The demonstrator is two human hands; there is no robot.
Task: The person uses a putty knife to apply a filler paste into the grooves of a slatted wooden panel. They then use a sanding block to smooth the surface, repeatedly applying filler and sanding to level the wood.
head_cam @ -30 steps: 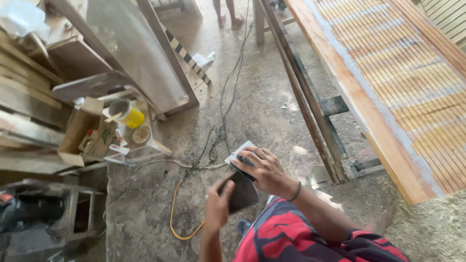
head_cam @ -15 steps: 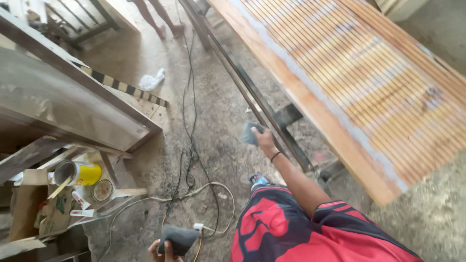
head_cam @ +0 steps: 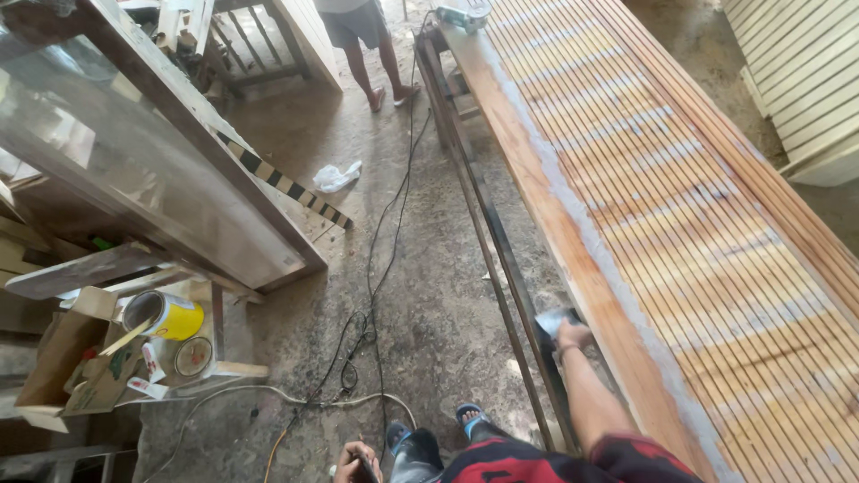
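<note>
At the bottom edge, the left hand is closed around a small dark object that the frame cuts off, so its kind cannot be told. Beside it are dark trouser legs and a blue sandal on the stained concrete floor. A red and black sleeve fills the lower right corner.

The right arm reaches forward to the near edge of a long slatted wooden panel. The right hand is curled over a grey sheet of sandpaper, pressing it against the panel's side rail, low on the edge. The fingers are turned away from the camera, so how they hold the sheet is hard to make out. The panel rests on a dark metal frame and runs far up the picture, its rail pale along one strip.

Black and pale cables trail across the floor. To the left, a yellow tin lies in an open cardboard box with small packets, beside stacked planks and a large glazed wooden frame leaning over them. A striped black and yellow strip and a crumpled white bag lie farther out.

At the far end another person's bare legs stand on the floor, the body cut off at the top. A power tool sits on the panel's far end, partly out of view. White slatted boards lean at the right.
</note>
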